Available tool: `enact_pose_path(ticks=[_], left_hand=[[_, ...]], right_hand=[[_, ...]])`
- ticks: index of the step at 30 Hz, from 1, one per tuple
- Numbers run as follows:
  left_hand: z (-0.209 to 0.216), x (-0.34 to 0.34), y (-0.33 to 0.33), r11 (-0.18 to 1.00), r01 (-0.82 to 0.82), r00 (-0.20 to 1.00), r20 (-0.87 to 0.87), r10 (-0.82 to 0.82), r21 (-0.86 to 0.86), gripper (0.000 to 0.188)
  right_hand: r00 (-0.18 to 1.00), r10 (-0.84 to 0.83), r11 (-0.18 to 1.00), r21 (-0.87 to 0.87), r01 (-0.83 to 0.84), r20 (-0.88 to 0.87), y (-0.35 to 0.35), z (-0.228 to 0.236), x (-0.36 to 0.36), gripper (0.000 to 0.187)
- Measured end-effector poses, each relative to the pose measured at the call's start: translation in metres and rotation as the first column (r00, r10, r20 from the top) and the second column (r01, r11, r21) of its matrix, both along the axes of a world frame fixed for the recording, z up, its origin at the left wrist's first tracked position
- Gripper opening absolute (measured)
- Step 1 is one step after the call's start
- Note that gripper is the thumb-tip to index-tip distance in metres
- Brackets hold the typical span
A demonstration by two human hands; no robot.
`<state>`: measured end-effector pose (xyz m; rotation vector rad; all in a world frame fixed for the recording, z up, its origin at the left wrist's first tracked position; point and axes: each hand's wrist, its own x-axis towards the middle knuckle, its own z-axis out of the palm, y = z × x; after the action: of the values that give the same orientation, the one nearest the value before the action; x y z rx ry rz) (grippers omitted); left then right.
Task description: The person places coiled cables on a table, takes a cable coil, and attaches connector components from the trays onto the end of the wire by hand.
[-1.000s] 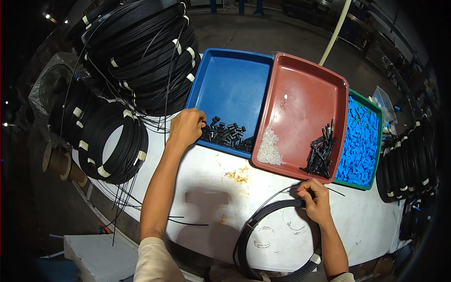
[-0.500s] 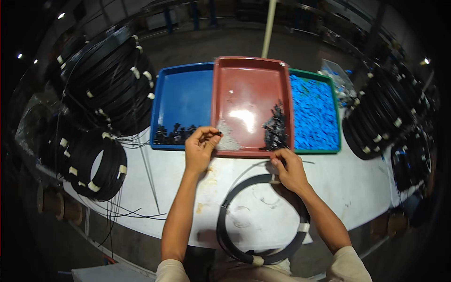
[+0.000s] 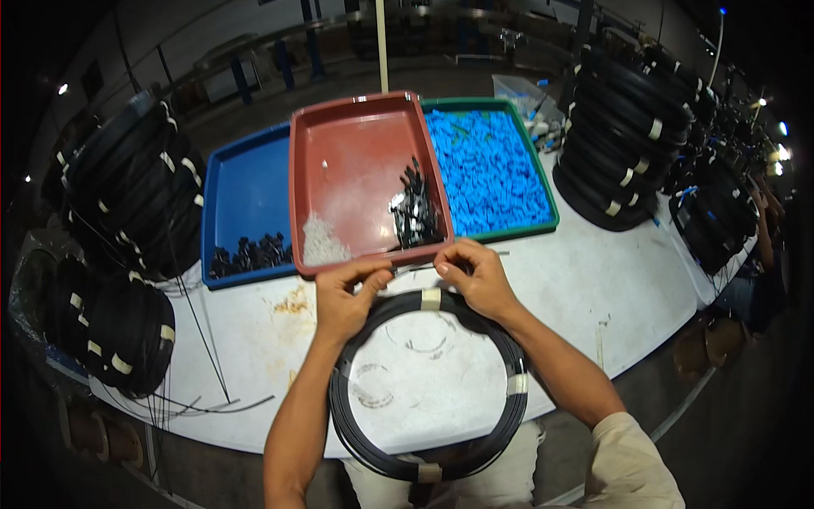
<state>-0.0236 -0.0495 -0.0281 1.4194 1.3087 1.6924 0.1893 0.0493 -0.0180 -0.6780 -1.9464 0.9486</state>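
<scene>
A coil of thin black cable [image 3: 341, 403], bound with pale tape, lies at the table's near edge and overhangs it a little. Just beyond the coil, my right hand [image 3: 479, 282] pinches a loose length of its cable, whose tip sticks out to the right past the fingers. My left hand [image 3: 346, 297] is closed in a pinch at the other side of this length, in front of the red tray [image 3: 365, 161]. A small dark piece shows at its fingertips, too small to name. Between the two hands runs a short stretch of cable.
The red tray holds small whitish pieces [image 3: 324, 242] and black parts [image 3: 415, 212]. Beside it stand a blue tray [image 3: 246, 182] with black clips and a green tray [image 3: 549, 204] full of blue pieces. Stacked cable coils [image 3: 127, 187] flank the white table [image 3: 585, 288] on both sides.
My left hand has moved from the tray edge toward my right hand, bringing the small dark piece near the cable. The view has swung right, so the trays appear further left.
</scene>
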Motion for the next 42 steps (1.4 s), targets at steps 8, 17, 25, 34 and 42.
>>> enact_pose_path(ticks=[8,17,25,34,42], left_hand=[[0.0,-0.001,0.006,0.998,0.045,0.998,-0.036,-0.043,0.034,0.02],[0.009,0.001,0.004,0.997,-0.024,0.961,-0.272,0.044,0.078,0.016],[0.036,-0.089,-0.015,0.962,-0.272,0.858,-0.45,0.249,0.015,0.017],[0.023,-0.24,-0.06,0.731,-0.676,0.46,-0.719,0.521,0.097,0.025],[0.053,-0.281,-0.067,0.724,-0.686,0.124,-0.969,0.215,0.072,0.022]], right_hand=[[1.0,0.001,0.998,0.069,-0.002,0.018,-0.003,0.009,0.002,0.008],[0.999,0.019,0.992,0.125,-0.022,0.032,-0.004,0.004,-0.001,0.005],[0.995,-0.062,0.997,0.039,0.06,0.072,0.0,-0.001,-0.005,0.007],[0.997,-0.043,0.996,-0.075,0.048,0.068,-0.001,-0.001,-0.001,0.006],[0.996,-0.029,0.985,-0.169,0.043,0.085,-0.001,0.004,-0.002,0.011]])
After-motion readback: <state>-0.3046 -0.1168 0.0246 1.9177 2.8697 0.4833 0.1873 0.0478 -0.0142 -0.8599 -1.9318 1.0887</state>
